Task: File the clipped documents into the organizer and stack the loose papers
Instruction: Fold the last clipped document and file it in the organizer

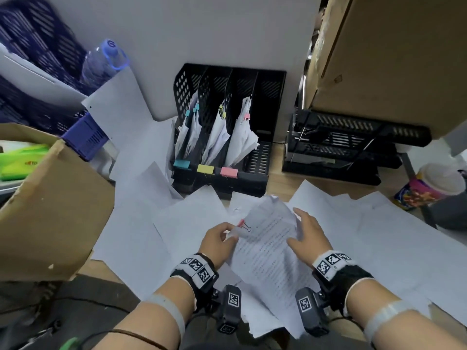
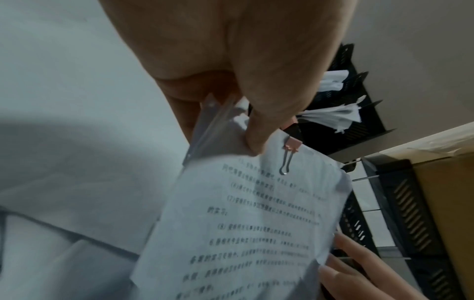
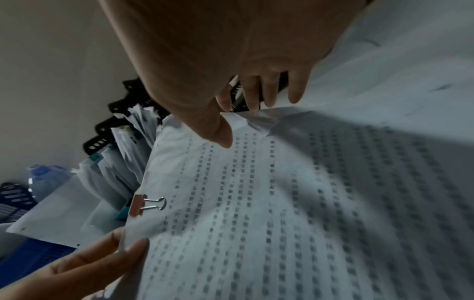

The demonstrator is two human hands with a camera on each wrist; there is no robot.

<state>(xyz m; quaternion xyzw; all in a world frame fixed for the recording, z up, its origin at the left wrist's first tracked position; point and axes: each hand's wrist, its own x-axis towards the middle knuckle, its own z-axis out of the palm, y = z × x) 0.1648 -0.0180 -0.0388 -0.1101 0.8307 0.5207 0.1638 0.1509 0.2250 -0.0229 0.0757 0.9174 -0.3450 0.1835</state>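
Note:
A printed document (image 1: 267,251) held together by a pink binder clip (image 1: 242,223) is lifted above the loose white papers (image 1: 379,236) that cover the desk. My left hand (image 1: 231,233) pinches its top left corner beside the clip (image 2: 291,145). My right hand (image 1: 295,228) holds its right edge, thumb (image 3: 220,134) on the printed face and fingers behind. The black organizer (image 1: 262,173) stands behind, against the wall. Three of its slots hold bundles with teal, yellow and pink clips; the rightmost slot has no papers.
A brown cardboard box (image 1: 50,210) stands at the left, with blue baskets (image 1: 38,59) and a water bottle (image 1: 106,59) behind it. Stacked black trays (image 1: 341,152) sit at the right under a large carton (image 1: 391,59). A colourful cup (image 1: 429,188) stands far right.

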